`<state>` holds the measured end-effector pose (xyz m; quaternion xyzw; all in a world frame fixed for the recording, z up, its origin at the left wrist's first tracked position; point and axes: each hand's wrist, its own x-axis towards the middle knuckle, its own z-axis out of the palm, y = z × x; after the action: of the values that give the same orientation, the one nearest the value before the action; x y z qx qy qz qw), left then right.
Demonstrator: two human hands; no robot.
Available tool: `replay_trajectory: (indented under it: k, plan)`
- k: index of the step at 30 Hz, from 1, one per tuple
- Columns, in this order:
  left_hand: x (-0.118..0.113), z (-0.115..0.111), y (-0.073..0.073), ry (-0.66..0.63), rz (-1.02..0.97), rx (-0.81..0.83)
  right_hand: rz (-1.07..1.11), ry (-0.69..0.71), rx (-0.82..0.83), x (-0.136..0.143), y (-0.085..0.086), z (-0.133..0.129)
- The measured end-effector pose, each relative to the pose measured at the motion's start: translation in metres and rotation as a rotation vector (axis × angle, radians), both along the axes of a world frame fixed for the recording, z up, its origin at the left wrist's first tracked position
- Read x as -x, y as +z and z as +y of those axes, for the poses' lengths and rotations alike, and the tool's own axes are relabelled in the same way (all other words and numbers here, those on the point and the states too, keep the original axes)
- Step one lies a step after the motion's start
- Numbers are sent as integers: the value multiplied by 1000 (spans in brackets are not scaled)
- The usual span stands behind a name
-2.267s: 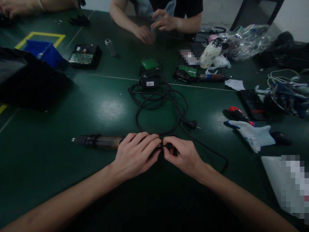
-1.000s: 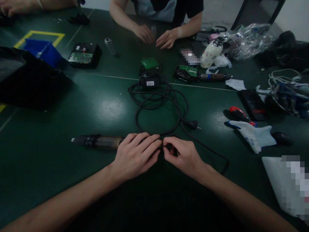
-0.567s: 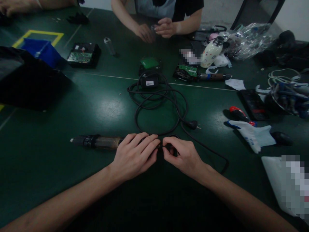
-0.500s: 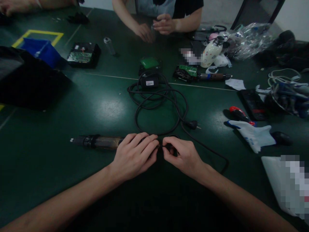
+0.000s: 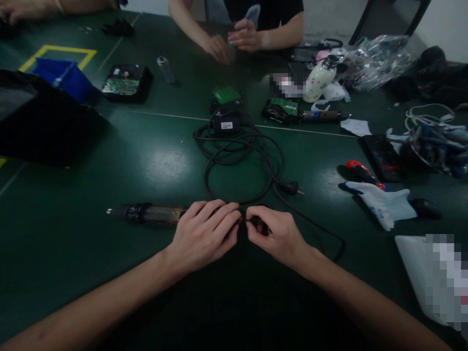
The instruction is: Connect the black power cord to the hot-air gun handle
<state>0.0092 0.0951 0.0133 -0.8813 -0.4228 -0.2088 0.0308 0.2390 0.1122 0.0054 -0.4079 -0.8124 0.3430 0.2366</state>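
An electric screwdriver [image 5: 153, 214] lies on the green table with its bit end pointing left. My left hand [image 5: 206, 234] is wrapped over its rear part, hiding most of that end. Just right of it, my right hand [image 5: 276, 234] pinches the small end of a black cable. A narrow gap separates the fingertips of both hands; whether the cable end touches the screwdriver, I cannot tell. Beyond my hands the power cable [image 5: 281, 161] lies in loose loops, with a black adapter [image 5: 226, 124] and a plug [image 5: 291, 188] on it.
Across the table sit hard drives [image 5: 127, 82], another electric screwdriver [image 5: 325, 116] and a co-worker's hands [image 5: 246, 36]. At right lie a glove [image 5: 383, 202], a red-and-black tool [image 5: 360, 171], a phone [image 5: 383, 157] and a white packet [image 5: 413, 273]. A blue bin [image 5: 64, 78] stands far left.
My hands keep nearly the same place and grip. Across the table, the co-worker's body and raised hand have shifted slightly.
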Motion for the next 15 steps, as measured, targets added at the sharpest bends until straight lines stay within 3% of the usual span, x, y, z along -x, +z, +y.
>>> replay_trajectory:
  k: [15]
  plan:
    - [-1, 0, 0, 7, -2, 7, -5, -6, 12, 0, 0, 0]
